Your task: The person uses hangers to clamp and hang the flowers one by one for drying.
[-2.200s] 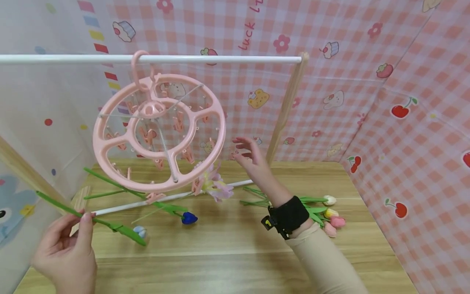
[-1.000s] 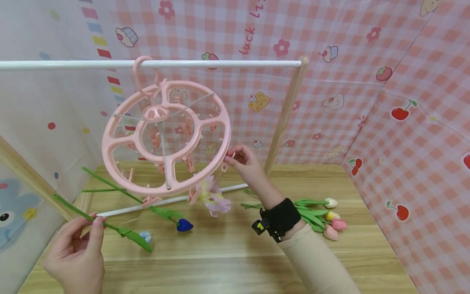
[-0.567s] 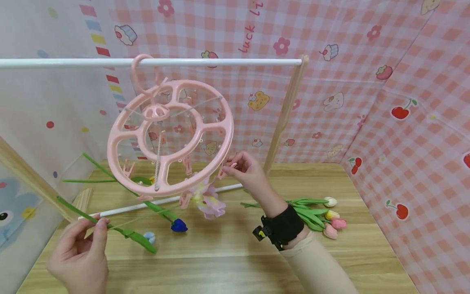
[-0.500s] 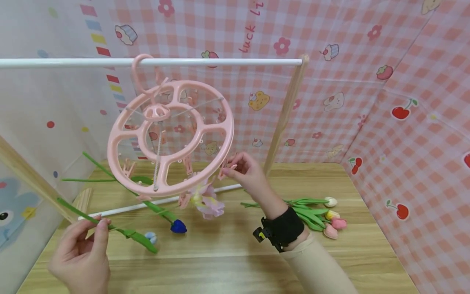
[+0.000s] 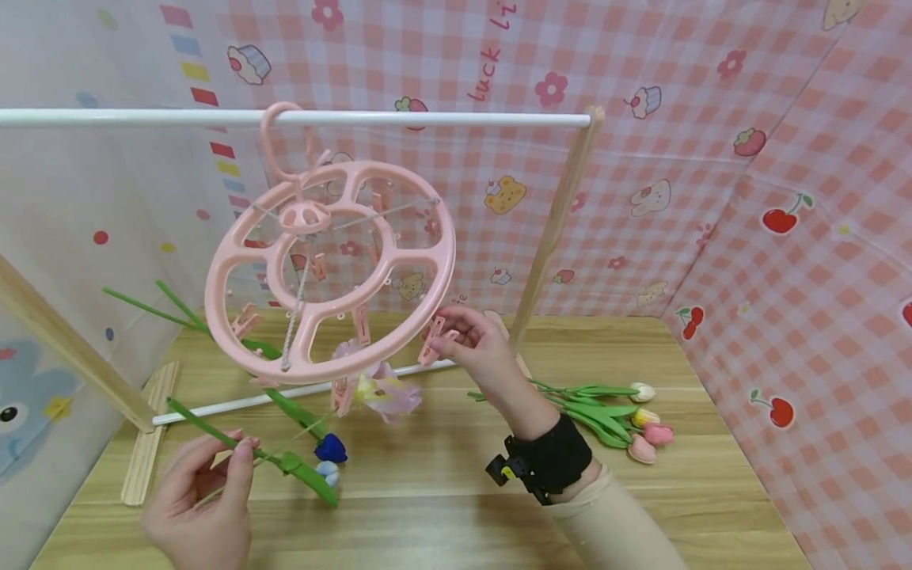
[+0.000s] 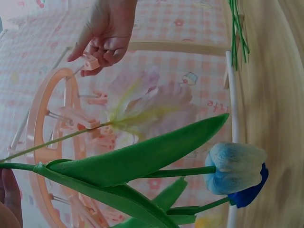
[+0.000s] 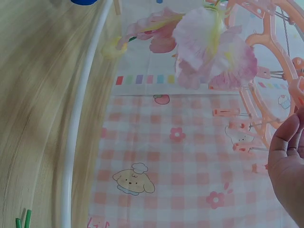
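Note:
In the head view, my left hand (image 5: 203,499) pinches the green stem of an artificial tulip. Its white and light-blue bloom (image 6: 235,164) shows large in the left wrist view. My right hand (image 5: 488,360) pinches a pink clothespin (image 5: 431,340) at the right rim of a round pink clip hanger (image 5: 416,258). A pale pink-purple flower (image 5: 388,396) hangs from another clothespin (image 5: 340,394) at the front rim, its thin stem running towards my left hand. A dark-blue tulip (image 5: 331,449) appears below and behind the hanger, its green stem partly hidden by the ring.
The hanger's hook sits over a white rod (image 5: 442,119) on wooden posts (image 5: 558,222). A lower white rod (image 5: 228,405) crosses near the tabletop (image 5: 499,522). To the right lies a bunch of white, yellow and pink tulips (image 5: 598,412). Patterned cloth walls (image 5: 655,198) surround the table.
My right hand has closed in from beside the hanger and taken hold of a clothespin. The hanger has turned. My left hand has moved right with the light-blue tulip.

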Tool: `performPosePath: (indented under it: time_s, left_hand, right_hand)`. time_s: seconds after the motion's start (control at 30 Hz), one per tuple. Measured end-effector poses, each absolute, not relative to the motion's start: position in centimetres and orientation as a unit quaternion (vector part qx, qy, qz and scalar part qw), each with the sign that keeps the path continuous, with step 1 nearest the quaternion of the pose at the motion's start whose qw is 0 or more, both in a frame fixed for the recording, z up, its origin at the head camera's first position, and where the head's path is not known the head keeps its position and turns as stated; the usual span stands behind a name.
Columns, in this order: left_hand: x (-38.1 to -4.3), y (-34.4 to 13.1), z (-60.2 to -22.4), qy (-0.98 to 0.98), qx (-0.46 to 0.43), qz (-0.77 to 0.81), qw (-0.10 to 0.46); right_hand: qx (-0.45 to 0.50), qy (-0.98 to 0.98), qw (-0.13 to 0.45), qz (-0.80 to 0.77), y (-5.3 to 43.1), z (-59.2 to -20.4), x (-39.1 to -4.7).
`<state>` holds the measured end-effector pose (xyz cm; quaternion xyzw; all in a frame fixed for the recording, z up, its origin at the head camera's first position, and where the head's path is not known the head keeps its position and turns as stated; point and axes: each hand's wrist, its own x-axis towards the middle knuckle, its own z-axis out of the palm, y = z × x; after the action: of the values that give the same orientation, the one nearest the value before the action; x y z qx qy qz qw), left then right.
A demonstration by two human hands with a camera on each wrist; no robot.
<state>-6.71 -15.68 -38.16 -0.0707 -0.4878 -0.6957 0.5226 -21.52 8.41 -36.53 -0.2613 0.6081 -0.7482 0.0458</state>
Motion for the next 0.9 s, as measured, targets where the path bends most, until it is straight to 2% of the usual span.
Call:
performPosePath:
  time_s: [0.6,0.9]
  left_hand:
    - [-6.5,-16.7,-38.1,-0.353,-0.115,-0.745,0.554]
    - [-6.4,-18.7,-38.0,-0.335,-0.054,-0.744,0.576]
  right_hand:
    - [-0.288,0.607,0.045,-0.739,8.2,-36.9,-21.5]
    - [-0.288,0.618,0.051,-0.73,8.2,-36.8,-21.6]
